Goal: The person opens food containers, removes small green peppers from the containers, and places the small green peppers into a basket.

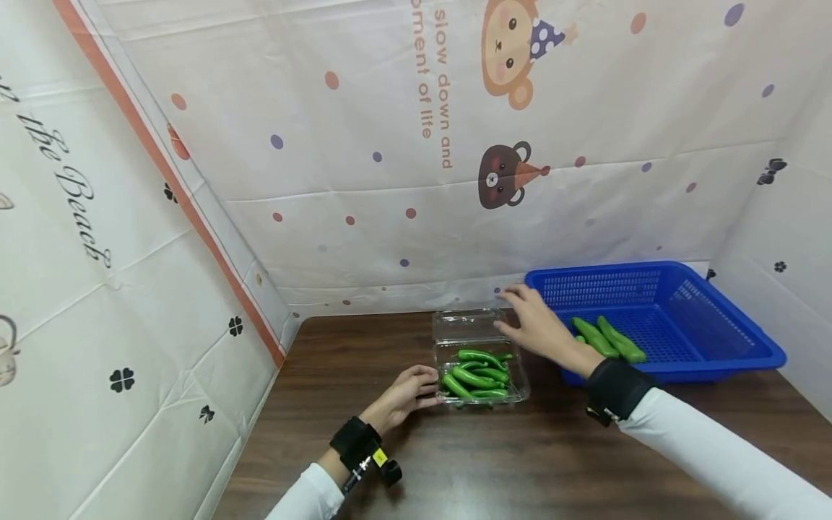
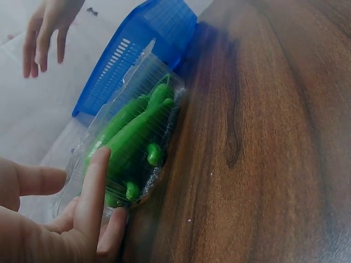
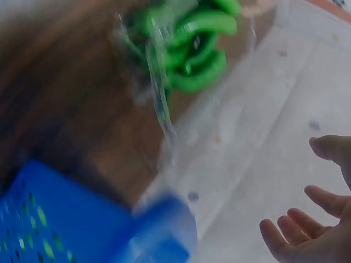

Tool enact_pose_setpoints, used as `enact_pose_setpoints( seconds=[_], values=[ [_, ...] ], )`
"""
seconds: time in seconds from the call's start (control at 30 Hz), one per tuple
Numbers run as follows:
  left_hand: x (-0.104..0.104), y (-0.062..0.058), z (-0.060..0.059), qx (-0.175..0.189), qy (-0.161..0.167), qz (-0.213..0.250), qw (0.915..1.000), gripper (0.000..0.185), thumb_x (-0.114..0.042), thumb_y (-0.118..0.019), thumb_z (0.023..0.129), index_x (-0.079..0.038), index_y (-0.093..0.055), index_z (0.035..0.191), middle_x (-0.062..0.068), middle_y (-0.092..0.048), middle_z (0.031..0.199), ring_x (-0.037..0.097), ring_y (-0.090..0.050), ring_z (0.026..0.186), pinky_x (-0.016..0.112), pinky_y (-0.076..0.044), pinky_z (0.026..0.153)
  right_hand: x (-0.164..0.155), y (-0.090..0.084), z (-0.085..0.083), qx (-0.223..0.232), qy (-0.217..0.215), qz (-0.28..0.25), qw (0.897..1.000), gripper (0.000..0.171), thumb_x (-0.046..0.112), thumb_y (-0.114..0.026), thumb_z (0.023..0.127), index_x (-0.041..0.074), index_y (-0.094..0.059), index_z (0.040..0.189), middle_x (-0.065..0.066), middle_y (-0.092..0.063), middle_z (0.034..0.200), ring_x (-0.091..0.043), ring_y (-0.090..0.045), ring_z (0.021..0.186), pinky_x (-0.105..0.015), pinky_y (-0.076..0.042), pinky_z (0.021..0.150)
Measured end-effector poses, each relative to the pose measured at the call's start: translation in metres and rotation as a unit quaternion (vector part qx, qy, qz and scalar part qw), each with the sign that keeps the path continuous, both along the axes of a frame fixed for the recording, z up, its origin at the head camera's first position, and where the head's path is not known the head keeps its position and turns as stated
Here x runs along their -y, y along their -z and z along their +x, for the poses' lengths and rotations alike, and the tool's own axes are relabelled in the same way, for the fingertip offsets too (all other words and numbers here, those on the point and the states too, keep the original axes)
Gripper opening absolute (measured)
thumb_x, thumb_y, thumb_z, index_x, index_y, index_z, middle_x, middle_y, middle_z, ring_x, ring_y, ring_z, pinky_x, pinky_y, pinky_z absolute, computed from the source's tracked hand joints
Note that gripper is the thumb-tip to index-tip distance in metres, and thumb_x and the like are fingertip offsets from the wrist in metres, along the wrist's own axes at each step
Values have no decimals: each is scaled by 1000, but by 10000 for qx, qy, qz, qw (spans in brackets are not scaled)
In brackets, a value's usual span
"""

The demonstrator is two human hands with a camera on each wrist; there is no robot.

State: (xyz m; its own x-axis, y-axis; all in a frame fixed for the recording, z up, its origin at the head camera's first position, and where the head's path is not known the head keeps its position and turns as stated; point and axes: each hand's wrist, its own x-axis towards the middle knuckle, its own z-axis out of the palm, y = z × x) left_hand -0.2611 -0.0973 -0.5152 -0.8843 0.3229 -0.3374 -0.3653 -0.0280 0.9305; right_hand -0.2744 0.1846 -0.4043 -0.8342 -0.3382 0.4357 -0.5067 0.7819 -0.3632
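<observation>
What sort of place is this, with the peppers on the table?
Likely a makeshift work corner, not clearly a kitchen: creased, cartoon-printed sheets back a wood-grain table, which holds a blue basket and a clear box of green peppers.

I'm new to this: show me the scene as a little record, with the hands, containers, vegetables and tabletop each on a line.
Left hand: fingers against the left side of a clear plastic box
Right hand: raised, holding nothing
Box: lid open at the far side; slender green peppers inside
Basket: blue plastic basket, rectangular, right of the box; green peppers inside
Tabletop: brown wood-grain table
</observation>
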Motion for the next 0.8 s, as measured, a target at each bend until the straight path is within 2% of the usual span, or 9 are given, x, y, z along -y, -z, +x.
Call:
enact_pose_setpoints(
  seconds=[0.27,0.47,0.63,0.8],
  values=[
    [-3,3,2,31,62,55,10000,24,-12,-53,106,2,-52,125,13,-55,122,26,-57,113,40,-63,98,21,40,10,604,-240,467,9968,46,15,-73,95,0,-60,136,-23,-58,133,-42,-55,125,-56,-57,97],
    [2,-1,2,12,39,-14,10000,26,-13,-54,106,2,-52,126,15,-55,125,29,-57,117,40,-63,98,29,66,10,1134,-600,376,9910,42,13,-70,97,-2,-60,135,-21,-61,131,-40,-59,123,-57,-56,101],
    [3,-2,1,43,63,36,10000,24,-14,-55,106,1,-53,124,14,-55,126,31,-56,120,40,-63,98,33,83,7,1118,-642,443,9907,43,13,-72,95,-1,-61,135,-20,-63,130,-40,-60,122,-57,-57,99],
    [3,-2,0,32,47,84,9999,22,-13,-55,106,0,-53,123,13,-55,124,28,-57,116,40,-63,99,35,88,5,1008,-544,420,9925,46,11,-72,94,0,-61,138,-19,-64,127,-38,-60,120,-54,-59,95]
  ],
)
